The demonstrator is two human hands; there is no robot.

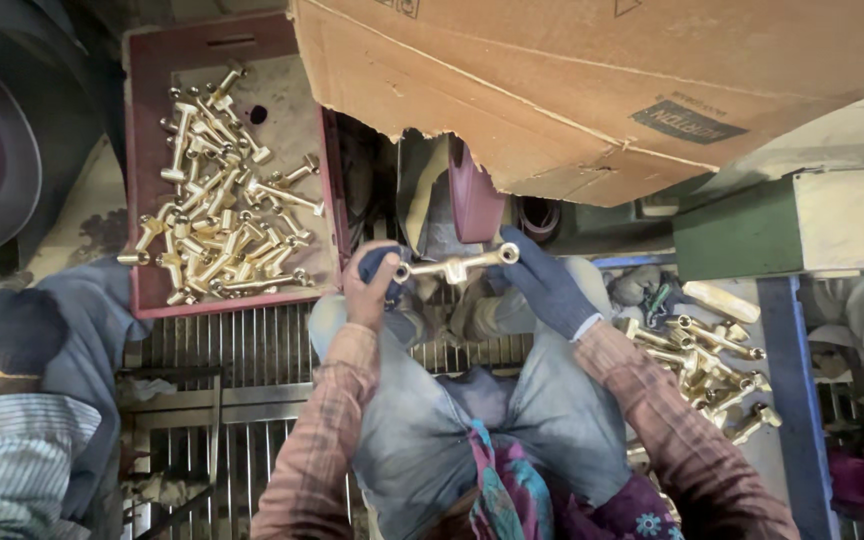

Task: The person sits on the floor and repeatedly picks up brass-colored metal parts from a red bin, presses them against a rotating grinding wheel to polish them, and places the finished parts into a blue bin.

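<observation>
Overhead hangs a torn brown cardboard box (592, 90) with a dark rectangular label at its lower right. Below it, left hand (372, 285) and gloved right hand (542, 285) have fingers clamped on a T-shaped brass fitting (455, 267). Dark red plastic tray (147, 300) of brass parts sits left.

A metal grate floor (252, 345) carries a red tray (147, 180) of brass fittings (217, 210).

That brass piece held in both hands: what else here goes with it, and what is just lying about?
In hand:
brass fitting
left hand
right hand
red tray of brass fittings
brass pile at right

Lying about:
cardboard box
green block
metal grate
</observation>
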